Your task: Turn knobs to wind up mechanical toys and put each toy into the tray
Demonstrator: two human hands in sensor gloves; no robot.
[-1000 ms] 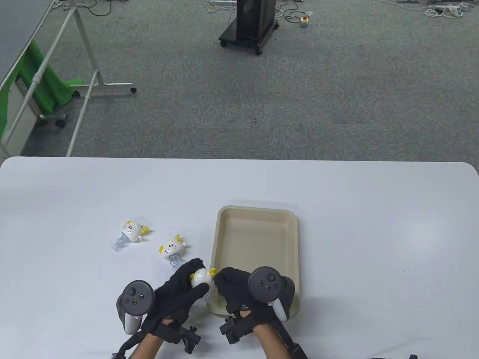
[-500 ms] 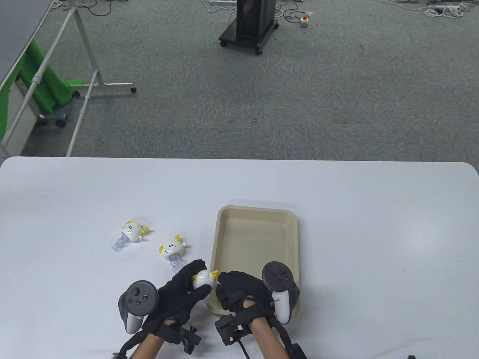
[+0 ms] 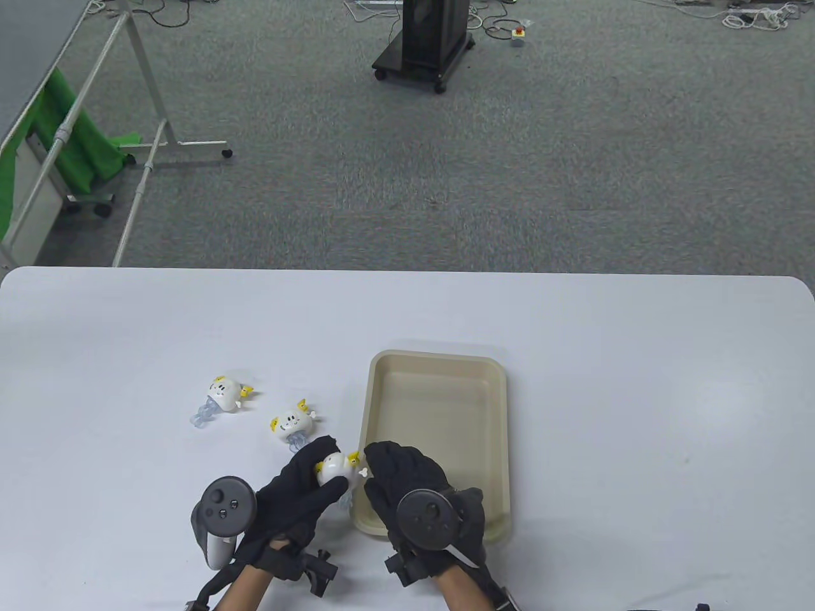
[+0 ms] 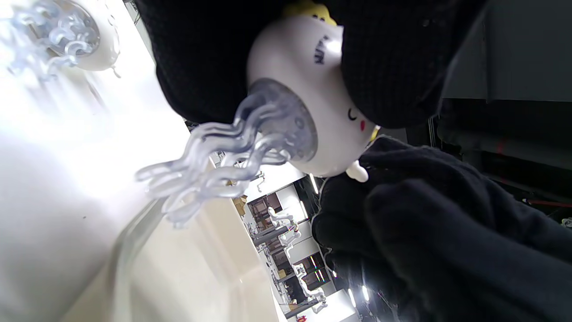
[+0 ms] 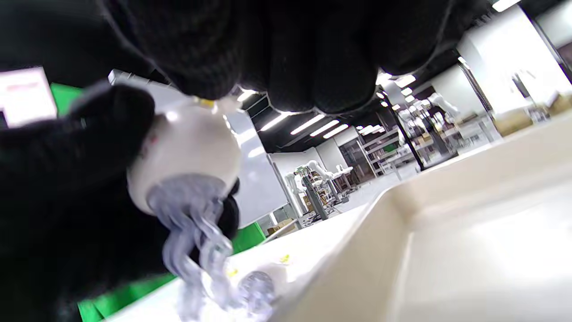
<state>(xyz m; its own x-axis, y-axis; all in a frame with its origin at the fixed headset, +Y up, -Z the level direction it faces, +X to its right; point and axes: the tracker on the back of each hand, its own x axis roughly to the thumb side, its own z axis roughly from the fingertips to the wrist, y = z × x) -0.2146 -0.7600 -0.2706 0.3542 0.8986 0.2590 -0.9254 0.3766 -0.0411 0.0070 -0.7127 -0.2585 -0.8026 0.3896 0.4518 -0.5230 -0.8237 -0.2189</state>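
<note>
My left hand (image 3: pixel 299 493) grips a white wind-up toy (image 3: pixel 332 468) just left of the beige tray (image 3: pixel 439 407), above the table. In the left wrist view my fingers wrap the toy (image 4: pixel 304 89) and its clear tentacles (image 4: pixel 210 170) hang free. My right hand (image 3: pixel 407 484) reaches in from the right. Its curled fingertips sit on either side of the toy's small white knob (image 3: pixel 363 472), whose tip (image 4: pixel 357 172) shows. In the right wrist view the toy (image 5: pixel 187 147) hangs beside the tray wall (image 5: pixel 402 192).
Two more white toys lie on the table to the left, one (image 3: pixel 225 393) farther out and one (image 3: pixel 293 425) just beyond my left hand. The tray's near end is hidden under my right hand. The white table (image 3: pixel 637 394) stretches to the right.
My right hand has rolled back at the wrist, its tracker swinging from the right side to the middle. The knob's tip shows now. The left hand and toy shifted slightly left.
</note>
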